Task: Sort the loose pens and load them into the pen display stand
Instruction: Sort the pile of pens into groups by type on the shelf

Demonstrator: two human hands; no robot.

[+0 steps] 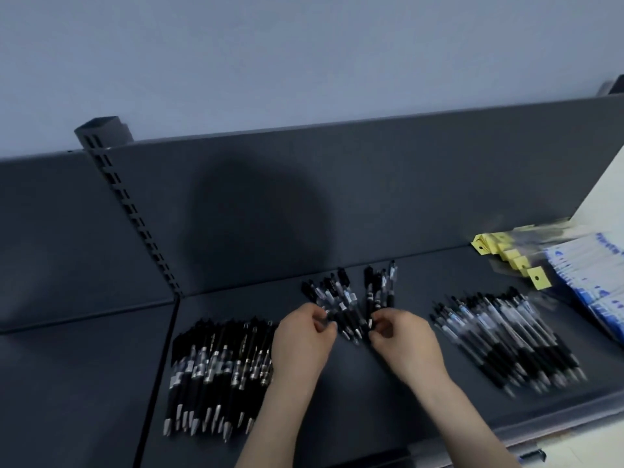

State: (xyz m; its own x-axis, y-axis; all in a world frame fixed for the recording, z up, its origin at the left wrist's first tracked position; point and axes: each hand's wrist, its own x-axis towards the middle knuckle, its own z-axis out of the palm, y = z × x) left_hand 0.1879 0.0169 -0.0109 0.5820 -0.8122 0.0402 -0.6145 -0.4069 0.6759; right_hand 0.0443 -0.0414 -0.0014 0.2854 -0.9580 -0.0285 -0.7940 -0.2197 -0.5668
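Well inside shelf edge [557, 417]: pen bunch [347, 298].

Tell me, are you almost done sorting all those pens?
Partly. Two sorted piles already lie on the shelf: a left pile and a right pile. The left hand and right hand are pinching a fanned bunch of pens between the piles, apparently splitting it. No display stand shows in the view, so loading them all looks left to do.
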